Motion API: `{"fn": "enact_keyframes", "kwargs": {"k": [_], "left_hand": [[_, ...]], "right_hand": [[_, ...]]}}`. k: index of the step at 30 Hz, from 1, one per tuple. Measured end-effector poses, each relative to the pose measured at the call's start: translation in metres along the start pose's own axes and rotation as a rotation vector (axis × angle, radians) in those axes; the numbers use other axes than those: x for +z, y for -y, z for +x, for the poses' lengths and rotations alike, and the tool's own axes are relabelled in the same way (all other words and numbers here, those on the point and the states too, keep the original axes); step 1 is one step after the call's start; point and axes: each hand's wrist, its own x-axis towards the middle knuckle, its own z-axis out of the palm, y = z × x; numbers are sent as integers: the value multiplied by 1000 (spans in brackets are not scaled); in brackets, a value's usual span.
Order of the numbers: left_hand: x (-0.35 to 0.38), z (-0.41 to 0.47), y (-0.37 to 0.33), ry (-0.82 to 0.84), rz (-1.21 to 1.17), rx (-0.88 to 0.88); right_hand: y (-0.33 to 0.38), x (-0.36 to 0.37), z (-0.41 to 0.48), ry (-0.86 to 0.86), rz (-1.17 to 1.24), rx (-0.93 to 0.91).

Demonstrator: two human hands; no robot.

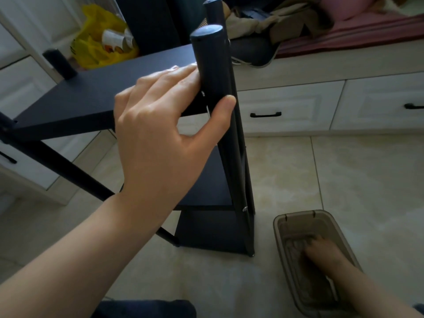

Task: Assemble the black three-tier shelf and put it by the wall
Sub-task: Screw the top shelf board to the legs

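On the tiled floor [344,175] the shelf [91,97] stands upright, left hand [160,134] clasping its near post [213,65]; right hand [325,253], well apart, reaches into a bin [296,216], grip unclear.

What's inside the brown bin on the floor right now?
The right hand is down inside the brown bin, over blurred greyish contents at the bottom. What lies under the hand, and whether it grips anything, cannot be seen.
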Motion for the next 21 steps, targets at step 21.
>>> {"fn": "enact_keyframes", "kwargs": {"k": [21], "left_hand": [[0,1,3,23,-31,14]], "right_hand": [[-12,4,16,-22,530,152]]}}
